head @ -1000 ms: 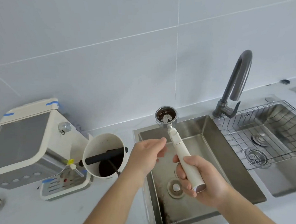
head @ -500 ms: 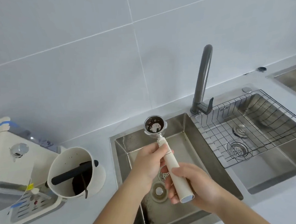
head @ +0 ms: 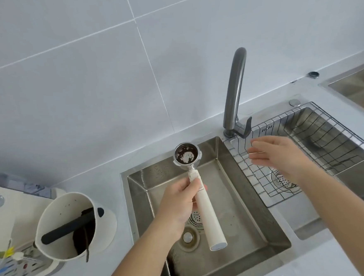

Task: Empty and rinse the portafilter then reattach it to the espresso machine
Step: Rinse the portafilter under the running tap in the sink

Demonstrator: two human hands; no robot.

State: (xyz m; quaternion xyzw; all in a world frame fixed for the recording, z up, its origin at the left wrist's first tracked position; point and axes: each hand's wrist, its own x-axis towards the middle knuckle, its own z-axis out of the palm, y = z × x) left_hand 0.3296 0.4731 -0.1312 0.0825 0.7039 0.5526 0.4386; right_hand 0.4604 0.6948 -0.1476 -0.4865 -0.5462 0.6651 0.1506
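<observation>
The portafilter (head: pixel 205 209) has a long cream handle and a metal basket (head: pixel 186 154) with dark coffee residue inside. My left hand (head: pixel 178 202) grips the upper part of the handle and holds it over the small steel sink (head: pixel 245 200), basket up and away from me. My right hand (head: pixel 279 154) is free, fingers spread, hovering over the wire rack just right of the grey tap's lever (head: pixel 244 129). The cream espresso machine (head: pixel 1 219) shows only partly at the left edge.
A white knock box (head: pixel 75 223) with a black bar and dark grounds stands left of the sink, against the machine's drip tray (head: pixel 16 270). A wire rack (head: pixel 306 146) lies over the larger right basin. The tall grey tap (head: pixel 234 86) rises behind the sinks.
My right hand let go of the handle's lower end and moved up and right toward the tap lever. My left hand took over the grip. The view shifted right.
</observation>
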